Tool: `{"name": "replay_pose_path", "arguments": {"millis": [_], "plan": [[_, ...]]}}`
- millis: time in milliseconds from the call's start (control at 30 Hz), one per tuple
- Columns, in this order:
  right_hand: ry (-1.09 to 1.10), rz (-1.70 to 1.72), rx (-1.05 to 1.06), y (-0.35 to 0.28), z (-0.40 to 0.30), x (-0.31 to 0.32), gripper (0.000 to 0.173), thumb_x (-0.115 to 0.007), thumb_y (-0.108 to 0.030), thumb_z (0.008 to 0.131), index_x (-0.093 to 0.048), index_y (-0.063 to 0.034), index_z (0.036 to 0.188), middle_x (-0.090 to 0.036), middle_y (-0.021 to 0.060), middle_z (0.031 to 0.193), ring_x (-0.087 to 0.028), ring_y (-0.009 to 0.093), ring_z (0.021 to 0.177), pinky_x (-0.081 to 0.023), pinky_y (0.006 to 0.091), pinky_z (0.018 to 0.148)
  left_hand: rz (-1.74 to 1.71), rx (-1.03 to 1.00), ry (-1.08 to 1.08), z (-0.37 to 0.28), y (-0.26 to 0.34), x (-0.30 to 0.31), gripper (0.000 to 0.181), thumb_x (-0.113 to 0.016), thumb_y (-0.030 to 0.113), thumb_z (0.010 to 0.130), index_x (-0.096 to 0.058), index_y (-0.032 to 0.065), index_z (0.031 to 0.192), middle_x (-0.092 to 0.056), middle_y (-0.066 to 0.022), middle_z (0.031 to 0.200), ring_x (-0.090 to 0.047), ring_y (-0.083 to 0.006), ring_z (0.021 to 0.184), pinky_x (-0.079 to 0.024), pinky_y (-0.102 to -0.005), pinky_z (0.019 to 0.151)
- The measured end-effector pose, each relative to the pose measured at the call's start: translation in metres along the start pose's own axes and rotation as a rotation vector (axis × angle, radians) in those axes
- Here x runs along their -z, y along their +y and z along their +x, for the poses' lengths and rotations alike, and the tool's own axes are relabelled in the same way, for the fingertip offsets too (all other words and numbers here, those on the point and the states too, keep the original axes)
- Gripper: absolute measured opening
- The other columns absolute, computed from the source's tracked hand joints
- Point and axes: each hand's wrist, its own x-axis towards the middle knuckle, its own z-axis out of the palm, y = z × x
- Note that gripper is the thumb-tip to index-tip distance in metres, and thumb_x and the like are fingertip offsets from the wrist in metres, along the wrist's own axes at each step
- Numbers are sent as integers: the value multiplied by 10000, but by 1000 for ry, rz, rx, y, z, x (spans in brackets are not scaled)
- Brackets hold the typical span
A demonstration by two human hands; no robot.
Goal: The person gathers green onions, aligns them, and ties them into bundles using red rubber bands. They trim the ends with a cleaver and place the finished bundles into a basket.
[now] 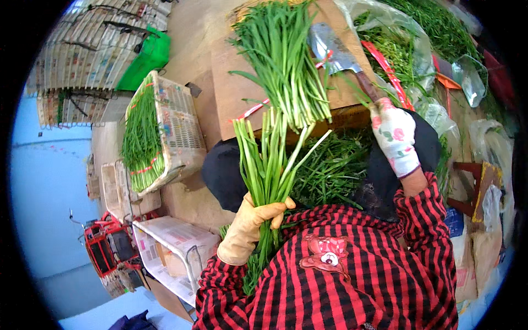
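My left hand (255, 227), in a cream rubber glove, grips a bunch of garlic chives (266, 165) with the pale cut stems pointing away from me. My right hand (394, 134), in a white floral glove, is closed around the wooden handle of a cleaver (334, 49). The broad blade lies over the wooden board (231, 95). A larger heap of chives (280, 57) rests on the board left of the blade, stems towards me. Under it passes a red-and-white tie strip (253, 109). Loose green trimmings (334, 165) lie between my knees.
On the left, a plastic crate (181, 123) holds tied chive bundles (142, 140). Another white crate (177, 231) stands nearer me, and stacked crates (90, 53) rise behind. Plastic bags of greens (392, 45) lie at right, near a small wooden stool (474, 189).
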Motion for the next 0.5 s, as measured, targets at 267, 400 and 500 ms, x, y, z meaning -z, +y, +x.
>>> {"name": "replay_pose_path", "arguments": {"millis": [267,400,500], "plan": [[-637,999,223,-92,-22,74,343,-654,-296,855,-632,-68,1111,-628,159,678,-648,292,621,-491,383,569,147,60,130,14,-18,-12,227,-631,-37,771,-617,5,993,-687,-69,838,-526,-101,486,-417,-236,441],[-736,1060,199,-106,-12,36,424,-663,-347,835,-616,5,1066,-649,146,680,-657,252,607,-494,374,566,329,69,149,21,-27,-23,286,-615,-64,781,-591,24,1052,-690,-87,883,-561,-117,528,-452,-246,458],[-981,948,118,-99,-10,35,356,-626,-325,862,-629,11,978,-649,132,647,-643,220,547,-506,344,538,372,35,155,24,-32,-22,289,-618,-20,821,-574,47,1099,-663,-34,804,-552,-94,528,-448,-244,468]]}}
